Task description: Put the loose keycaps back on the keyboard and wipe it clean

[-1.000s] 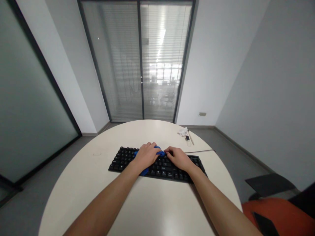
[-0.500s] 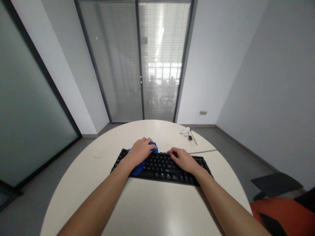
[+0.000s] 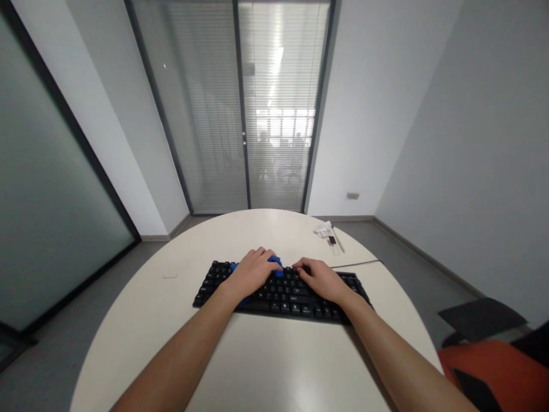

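A black keyboard [image 3: 285,297] lies across the white round table [image 3: 266,355]. My left hand [image 3: 253,272] presses a blue cloth [image 3: 277,266] onto the left-middle keys, its fingers closed over it. Much of the cloth is hidden beneath that hand. My right hand [image 3: 321,278] rests over the keyboard's right part, fingers curled at the back edge as a grip. Its fingertips are partly out of sight.
Toward the table's far right lie a crumpled white wrapper [image 3: 322,229], a pen-like stick [image 3: 338,240] and a small dark piece [image 3: 332,240]. A thin cable [image 3: 358,264] runs to the right edge. An orange chair [image 3: 501,372] stands at the lower right.
My left hand has slid slightly right and toward me over the keys, taking the blue cloth along. My right hand keeps its place on the keyboard.
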Motion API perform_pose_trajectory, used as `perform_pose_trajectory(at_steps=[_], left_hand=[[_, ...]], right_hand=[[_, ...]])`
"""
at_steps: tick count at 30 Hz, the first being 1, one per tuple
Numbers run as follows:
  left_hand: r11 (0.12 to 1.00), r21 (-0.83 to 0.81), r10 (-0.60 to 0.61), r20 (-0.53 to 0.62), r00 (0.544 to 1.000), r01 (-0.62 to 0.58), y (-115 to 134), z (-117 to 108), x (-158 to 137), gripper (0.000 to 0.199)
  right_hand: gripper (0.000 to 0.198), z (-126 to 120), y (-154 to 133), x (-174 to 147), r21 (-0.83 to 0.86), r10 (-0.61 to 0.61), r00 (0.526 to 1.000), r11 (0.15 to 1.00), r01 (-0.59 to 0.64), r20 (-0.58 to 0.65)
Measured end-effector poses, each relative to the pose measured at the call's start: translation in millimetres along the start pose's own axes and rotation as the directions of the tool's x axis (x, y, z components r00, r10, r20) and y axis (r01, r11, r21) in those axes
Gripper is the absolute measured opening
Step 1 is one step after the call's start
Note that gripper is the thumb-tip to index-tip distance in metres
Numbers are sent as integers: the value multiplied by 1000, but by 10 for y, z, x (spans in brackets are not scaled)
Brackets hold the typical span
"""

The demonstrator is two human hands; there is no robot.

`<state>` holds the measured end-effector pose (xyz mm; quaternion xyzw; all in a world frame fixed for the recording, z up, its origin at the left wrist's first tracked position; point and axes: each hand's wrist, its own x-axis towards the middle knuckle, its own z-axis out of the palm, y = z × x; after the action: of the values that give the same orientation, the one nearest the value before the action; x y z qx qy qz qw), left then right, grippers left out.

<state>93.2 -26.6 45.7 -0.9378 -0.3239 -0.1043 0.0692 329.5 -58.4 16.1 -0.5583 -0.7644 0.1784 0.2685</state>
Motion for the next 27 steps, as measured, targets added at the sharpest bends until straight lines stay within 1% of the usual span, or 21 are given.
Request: perform_pose_trajectory(at_steps=[5, 11, 16, 21, 25, 27], left_hand=[[1000, -5, -7, 12, 1000, 7, -50, -35, -22, 27], [997, -76, 5, -56, 998, -9, -224, -54, -62, 25], [989, -129, 68, -23, 997, -71, -297, 2, -89, 26], [991, -124, 58, 12, 998, -56, -326, 10, -105, 27], [993, -114, 34, 37, 999, -30, -346, -53, -115, 26], [994, -109, 28, 31, 999, -25, -354, -93, -119, 25]], right_hand=[[24, -1, 0, 1, -6, -1, 1000, 1000, 1, 0], [23, 2, -3, 8, 0, -1, 1000, 1000, 1, 4], [23, -4, -19, 4, -5, -7, 1000, 1000, 7, 3], [23, 3, -8, 5, 0, -18, 1000, 1000, 18, -2], [24, 16, 15, 2, 7, -22, 1000, 1000, 22, -8], [24, 17, 25, -2, 9, -23, 1000, 1000, 23, -9]])
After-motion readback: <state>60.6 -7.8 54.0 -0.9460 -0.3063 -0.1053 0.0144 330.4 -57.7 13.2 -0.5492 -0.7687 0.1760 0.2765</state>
